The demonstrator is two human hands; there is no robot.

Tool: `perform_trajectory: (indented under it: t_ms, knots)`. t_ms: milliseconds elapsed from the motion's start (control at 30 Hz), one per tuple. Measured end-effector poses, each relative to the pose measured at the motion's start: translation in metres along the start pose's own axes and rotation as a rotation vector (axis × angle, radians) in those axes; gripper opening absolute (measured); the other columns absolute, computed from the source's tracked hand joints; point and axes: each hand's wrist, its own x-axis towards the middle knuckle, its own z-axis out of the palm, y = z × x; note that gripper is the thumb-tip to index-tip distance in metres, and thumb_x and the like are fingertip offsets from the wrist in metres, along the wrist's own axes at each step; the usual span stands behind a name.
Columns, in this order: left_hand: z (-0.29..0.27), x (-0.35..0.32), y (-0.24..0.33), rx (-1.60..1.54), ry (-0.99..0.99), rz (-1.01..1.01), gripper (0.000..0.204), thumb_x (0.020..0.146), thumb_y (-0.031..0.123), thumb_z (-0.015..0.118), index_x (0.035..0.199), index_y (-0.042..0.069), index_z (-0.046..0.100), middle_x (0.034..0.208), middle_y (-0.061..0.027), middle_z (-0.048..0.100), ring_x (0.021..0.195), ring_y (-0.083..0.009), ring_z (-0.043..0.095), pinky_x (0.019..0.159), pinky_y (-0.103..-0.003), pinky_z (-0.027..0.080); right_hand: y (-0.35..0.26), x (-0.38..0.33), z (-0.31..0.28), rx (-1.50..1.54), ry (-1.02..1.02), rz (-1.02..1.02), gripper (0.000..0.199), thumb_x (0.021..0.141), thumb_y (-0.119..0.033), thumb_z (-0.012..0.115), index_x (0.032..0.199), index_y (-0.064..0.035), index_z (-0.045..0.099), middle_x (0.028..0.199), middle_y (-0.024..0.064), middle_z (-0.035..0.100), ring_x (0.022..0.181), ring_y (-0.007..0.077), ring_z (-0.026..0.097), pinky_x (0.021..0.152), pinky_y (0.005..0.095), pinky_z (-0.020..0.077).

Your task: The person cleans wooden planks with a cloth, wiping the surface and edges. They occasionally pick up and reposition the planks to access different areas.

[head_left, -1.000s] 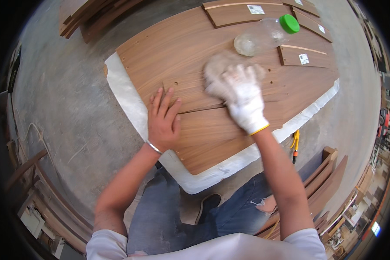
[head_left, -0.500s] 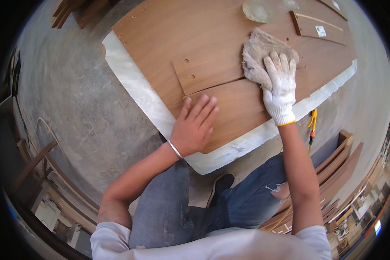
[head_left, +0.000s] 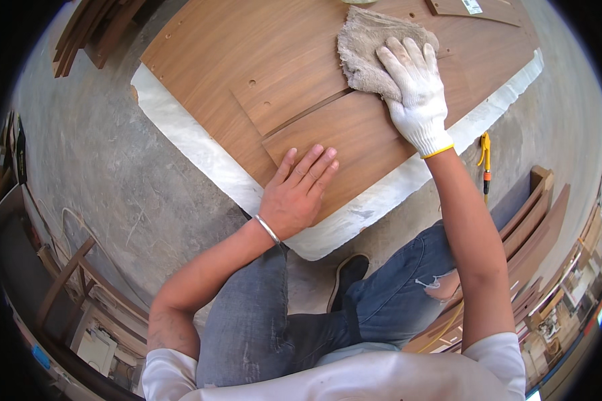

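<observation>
My right hand (head_left: 413, 85), in a white work glove with a yellow cuff, presses flat on a grey-beige rag (head_left: 368, 50) lying on a brown wood-veneer panel (head_left: 354, 127). My bare left hand (head_left: 299, 192), with a metal bangle on the wrist, rests palm down with fingers spread on the near corner of that panel. The panel lies on a larger brown board (head_left: 201, 60), which sits on a white foam sheet (head_left: 201, 157) on the concrete floor.
A smaller wood piece with a white label (head_left: 475, 8) lies at the far edge of the board. A yellow-handled tool (head_left: 485, 160) lies on the floor to the right. Stacked wood panels (head_left: 535, 227) stand at the right, more planks (head_left: 93, 33) at the upper left.
My gloved right hand and the rag have stayed together on the panel while my view shifted, so the board sits higher and the green-capped bottle has left view. My left hand stayed flat.
</observation>
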Motion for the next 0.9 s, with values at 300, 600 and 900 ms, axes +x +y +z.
perform_trajectory:
  t_ms: [300,600,900]
  knots:
    - [-0.005,0.031,0.004,0.04,-0.016,0.062,0.06,0.091,0.014,0.062,0.15,0.006,0.058,0.164,-0.0085,0.049,0.157,-0.0281,0.039,0.13,-0.056,0.023,-0.006,0.0,-0.001,-0.001,0.002,0.037,0.067,0.08,-0.012,0.076,0.146,-0.0115,0.061,0.152,0.0147,0.059,0.144,0.0401,0.048,0.128,0.0563,0.0282]
    - [0.004,0.011,0.002,0.015,0.011,0.093,0.056,0.088,0.013,0.064,0.144,0.005,0.063,0.162,-0.007,0.052,0.155,-0.0278,0.042,0.129,-0.057,0.025,-0.005,0.002,0.0,-0.011,-0.011,0.036,0.066,0.079,-0.018,0.078,0.142,-0.0125,0.062,0.15,0.0114,0.06,0.144,0.0365,0.048,0.128,0.0572,0.0262]
    - [0.006,0.007,0.004,-0.018,-0.014,0.163,0.046,0.092,0.013,0.061,0.135,-0.001,0.068,0.16,-0.0099,0.054,0.151,-0.0288,0.047,0.126,-0.052,0.033,-0.072,0.03,0.031,0.051,0.143,0.333,0.066,0.086,-0.032,0.073,0.146,-0.0085,0.061,0.154,0.0224,0.056,0.147,0.048,0.043,0.127,0.066,0.0179]
